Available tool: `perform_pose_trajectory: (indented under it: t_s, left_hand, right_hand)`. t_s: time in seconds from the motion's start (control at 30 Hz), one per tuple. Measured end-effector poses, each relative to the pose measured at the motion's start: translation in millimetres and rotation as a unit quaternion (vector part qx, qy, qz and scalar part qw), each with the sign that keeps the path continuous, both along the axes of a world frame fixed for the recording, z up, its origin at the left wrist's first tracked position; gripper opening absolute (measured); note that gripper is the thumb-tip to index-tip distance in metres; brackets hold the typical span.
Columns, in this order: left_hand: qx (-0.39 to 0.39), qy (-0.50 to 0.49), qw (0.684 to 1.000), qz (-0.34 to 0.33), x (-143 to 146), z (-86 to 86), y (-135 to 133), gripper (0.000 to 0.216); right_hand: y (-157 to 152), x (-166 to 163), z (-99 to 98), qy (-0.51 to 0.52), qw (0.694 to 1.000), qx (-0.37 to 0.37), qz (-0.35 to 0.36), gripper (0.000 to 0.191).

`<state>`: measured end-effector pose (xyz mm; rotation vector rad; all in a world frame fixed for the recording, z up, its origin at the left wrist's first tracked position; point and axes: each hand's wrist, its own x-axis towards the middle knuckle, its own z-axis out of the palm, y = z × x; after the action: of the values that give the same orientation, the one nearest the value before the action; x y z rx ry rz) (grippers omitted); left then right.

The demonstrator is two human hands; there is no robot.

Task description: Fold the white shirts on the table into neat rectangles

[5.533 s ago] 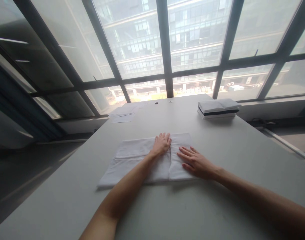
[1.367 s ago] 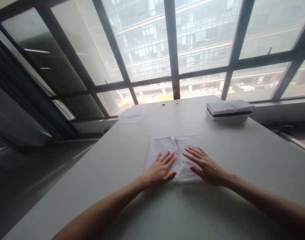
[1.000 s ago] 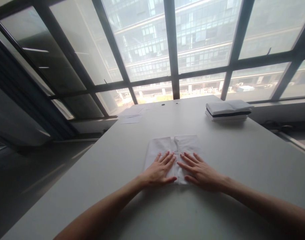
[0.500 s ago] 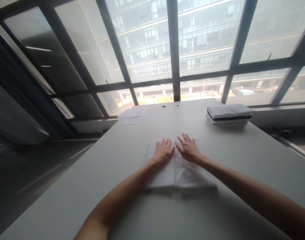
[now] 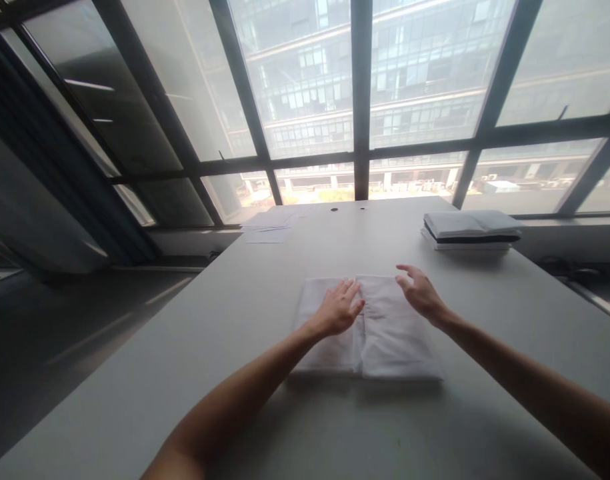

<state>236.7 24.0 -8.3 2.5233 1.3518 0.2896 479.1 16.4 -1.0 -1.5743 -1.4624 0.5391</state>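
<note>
A folded white garment (image 5: 385, 333) lies on the grey table (image 5: 235, 320) in front of me, a seam running down its middle. My left hand (image 5: 339, 310) rests flat on the garment's left half near the seam, fingers spread and holding nothing. Over the garment's far right corner my right hand (image 5: 419, 291) hovers just off the cloth, fingers loosely curved and apart, empty.
A stack of folded clothes (image 5: 472, 230), white with one dark layer, sits at the table's far right. Loose paper sheets (image 5: 267, 232) lie at the far left corner. Two small dark holes (image 5: 335, 209) mark the far edge. Large windows stand behind.
The long garment from 5.5 s ago is now folded to about half its width. Since half a second ago my right hand has lifted off the cloth and moved right; the left stayed near the seam.
</note>
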Motion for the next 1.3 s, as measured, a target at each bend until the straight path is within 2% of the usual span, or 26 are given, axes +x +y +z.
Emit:
perform_pose_trajectory:
  t_s: [0.07,0.13,0.3,0.43,0.53,0.63,0.77,0.9,1.13,1.3]
  left_hand:
    - [-0.016,0.007,1.0,-0.01,7,1.9,-16,0.067]
    - [-0.018,0.031,0.999,-0.022,14,-1.1,-29,0.073]
    - [-0.015,0.08,0.995,-0.062,21,-10.1,-43,0.078]
    - [-0.044,0.068,0.994,-0.067,15,-2.8,-40,0.077]
    - [-0.04,0.053,0.997,-0.044,6,1.4,-35,0.074]
    - [-0.033,0.057,0.998,-0.02,-7,-3.6,-34,0.074]
    - [-0.007,0.064,0.997,-0.029,-17,-15.4,-40,0.069]
    - [-0.013,0.056,0.998,-0.032,-18,-16.9,-42,0.071]
    - [-0.042,0.041,0.998,-0.013,-21,-0.8,-37,0.072]
    - [-0.062,0.071,0.994,-0.06,-43,13.2,-44,0.072]
  right_hand:
    - [-12,21,9.2,0.088,0.994,-0.068,-0.004,0.044]
    - [-26,37,13.9,0.172,0.975,-0.141,-0.004,0.04]
    - [-53,57,7.2,0.326,0.899,-0.285,0.059,0.033]
    - [-58,58,2.3,0.394,0.847,-0.341,0.107,0.025]
    - [-53,57,3.4,0.414,0.827,-0.363,0.113,0.017]
    - [-50,55,2.4,0.407,0.812,-0.385,0.163,0.016]
    - [-51,46,1.7,0.362,0.817,-0.391,0.221,0.027]
    - [-54,31,14.2,0.349,0.848,-0.322,0.238,0.037]
    - [-55,-3,46.1,0.359,0.867,-0.278,0.208,0.033]
    - [-57,-14,60.7,0.348,0.875,-0.273,0.198,0.032]
